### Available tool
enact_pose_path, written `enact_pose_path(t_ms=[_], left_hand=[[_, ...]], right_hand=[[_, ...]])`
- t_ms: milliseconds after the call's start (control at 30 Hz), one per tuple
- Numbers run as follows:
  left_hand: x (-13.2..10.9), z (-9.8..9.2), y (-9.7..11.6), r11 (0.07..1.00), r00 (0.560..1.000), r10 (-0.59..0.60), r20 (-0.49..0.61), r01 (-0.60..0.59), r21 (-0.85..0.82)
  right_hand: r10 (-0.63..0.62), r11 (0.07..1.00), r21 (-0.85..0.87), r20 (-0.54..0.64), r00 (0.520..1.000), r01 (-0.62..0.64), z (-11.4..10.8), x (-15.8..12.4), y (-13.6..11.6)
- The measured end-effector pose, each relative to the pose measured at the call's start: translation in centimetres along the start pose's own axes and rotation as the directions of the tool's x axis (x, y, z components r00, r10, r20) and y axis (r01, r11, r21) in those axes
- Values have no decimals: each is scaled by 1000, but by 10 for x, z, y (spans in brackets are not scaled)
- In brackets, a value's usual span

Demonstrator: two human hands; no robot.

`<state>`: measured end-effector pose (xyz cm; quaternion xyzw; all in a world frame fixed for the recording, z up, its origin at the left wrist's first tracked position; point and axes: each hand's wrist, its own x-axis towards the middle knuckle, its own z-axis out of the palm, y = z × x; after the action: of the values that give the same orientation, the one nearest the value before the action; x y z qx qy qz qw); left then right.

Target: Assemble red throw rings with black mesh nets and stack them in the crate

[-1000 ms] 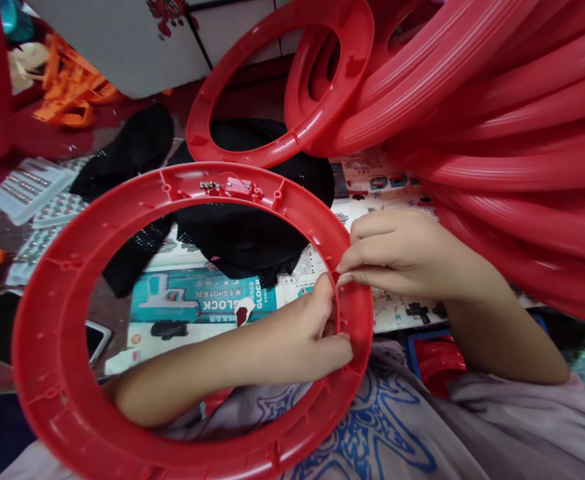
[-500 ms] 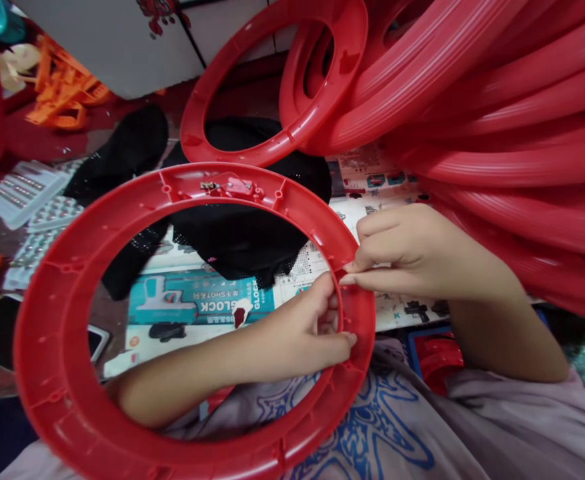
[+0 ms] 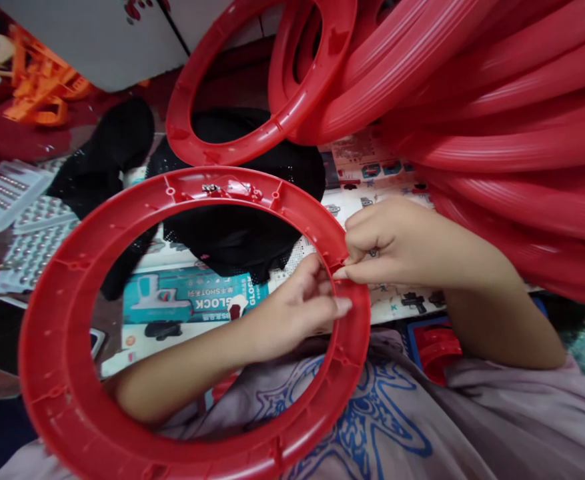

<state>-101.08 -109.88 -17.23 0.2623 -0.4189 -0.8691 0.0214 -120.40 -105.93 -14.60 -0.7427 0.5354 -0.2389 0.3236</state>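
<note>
A large red plastic ring (image 3: 55, 320) rests tilted over my lap with its open, ribbed channel facing up. Small metal and pinkish parts (image 3: 232, 189) sit in the channel at its far side. My left hand (image 3: 292, 310) reaches through the ring's middle and grips the inner rim on the right, thumb over the channel. At that same section my right hand (image 3: 392, 247) is closed, thumb and forefinger pinched at the channel. Whatever lies between those fingertips is too small or hidden to name.
Another red ring half (image 3: 179, 133) leans behind, beside a big stack of red hoops (image 3: 502, 160) at right. Black cloth (image 3: 232, 240) lies over a printed cardboard sheet (image 3: 172, 297). Clear trays of metal balls (image 3: 35, 257) and orange plastic parts (image 3: 42, 83) are at left.
The view has shifted slightly. My left thumb has moved up along the channel, nearer my right fingertips. My right hand stays pinched at the ring's right side.
</note>
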Motion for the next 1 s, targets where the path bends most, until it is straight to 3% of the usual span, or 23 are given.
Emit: enact_pose_path(t_ms=[100,300,400,500,600,667,867,1000], left_hand=[[8,-3,-1,1000,988,2,-157,-5,-17],[10,0,5,996,990,89,-110,-87,28],[7,0,7,988,984,93,-153,-72,136],[6,-2,7,967,983,89,-161,-47,250],[5,-4,8,943,994,62,-94,-27,330],[3,-5,8,943,999,24,-22,-15,333],[-6,-5,5,915,995,-34,89,-5,403],[-10,-2,1,945,998,-40,55,19,327]], right_hand=[[66,996,-57,23,998,-64,0,1,-2],[107,994,15,4,994,-107,3,1,-2],[33,995,-97,-29,999,-36,3,2,-1],[-116,967,-229,-5,993,112,0,1,1],[-304,892,-352,-7,953,283,-1,-1,2],[-385,840,-432,-45,922,329,1,-2,2],[-422,819,-450,-53,905,355,9,-1,5],[-399,839,-416,-31,917,351,8,1,10]])
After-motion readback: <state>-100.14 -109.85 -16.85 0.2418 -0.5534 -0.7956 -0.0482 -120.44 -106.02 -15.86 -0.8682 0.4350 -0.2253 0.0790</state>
